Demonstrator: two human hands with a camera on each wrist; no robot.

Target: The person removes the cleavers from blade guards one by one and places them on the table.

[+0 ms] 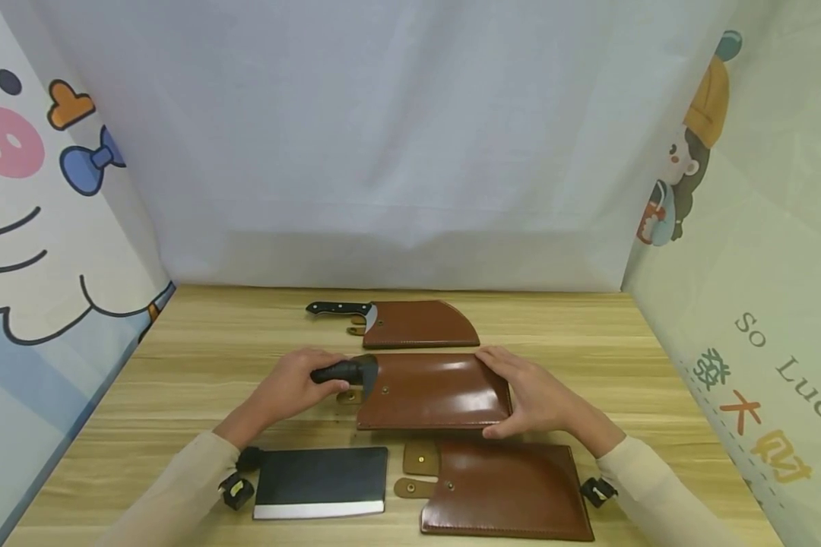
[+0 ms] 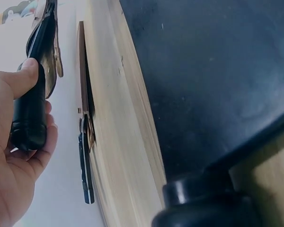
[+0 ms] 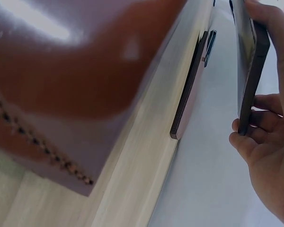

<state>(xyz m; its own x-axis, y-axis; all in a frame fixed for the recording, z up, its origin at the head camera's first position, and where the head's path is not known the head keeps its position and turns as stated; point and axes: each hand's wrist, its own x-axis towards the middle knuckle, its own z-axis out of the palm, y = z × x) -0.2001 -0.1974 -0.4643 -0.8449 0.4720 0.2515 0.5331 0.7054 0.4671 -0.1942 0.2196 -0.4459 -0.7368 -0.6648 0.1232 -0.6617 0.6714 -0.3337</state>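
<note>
My left hand [image 1: 293, 389] grips the black handle [image 1: 337, 371] of a cleaver whose blade sits in a brown leather sheath [image 1: 432, 391]. A sliver of dark blade shows at the sheath's mouth, beside an undone snap strap. With thumb and fingers on opposite edges, my right hand [image 1: 537, 391] holds the sheath's far right end. Both wrist views show the sheathed cleaver raised off the table; in the right wrist view the sheath's end [image 3: 253, 71] lies between thumb and fingers.
A smaller sheathed cleaver [image 1: 420, 324] lies behind, its riveted handle to the left. In front, a bare black-bladed cleaver [image 1: 320, 477] lies at left, its handle partly hidden by my forearm. Another brown sheath [image 1: 509, 490], straps unfastened, lies at right on the wooden table [image 1: 198, 342].
</note>
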